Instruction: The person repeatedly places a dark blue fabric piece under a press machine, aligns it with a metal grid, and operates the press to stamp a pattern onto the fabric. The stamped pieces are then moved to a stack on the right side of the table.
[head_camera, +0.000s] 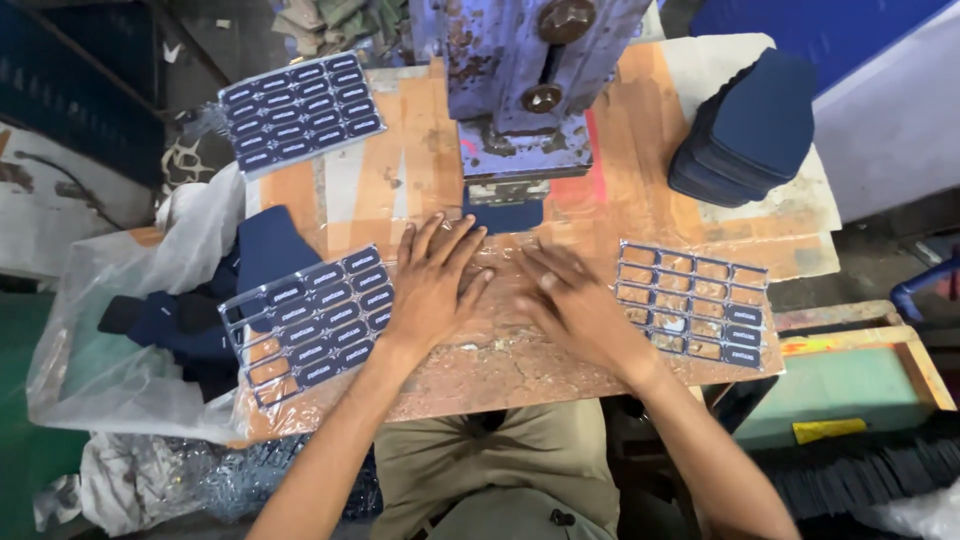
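1. Navy fabric piece (503, 215) sits under the press head (527, 150), just past both sets of fingertips.
2. Left hand (432, 285) and right hand (572, 305) lie flat and open on the table (480, 360), side by side, gripping nothing.
3. Label sheets (315, 320) flank the left wrist; a mostly emptied sheet (692, 302) lies beside the right.
4. I'd keep fingers clear of the press and square the piece first.

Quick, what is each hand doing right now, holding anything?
Left hand: open, flat on the worktable, holding nothing.
Right hand: open, flat on the worktable, holding nothing.
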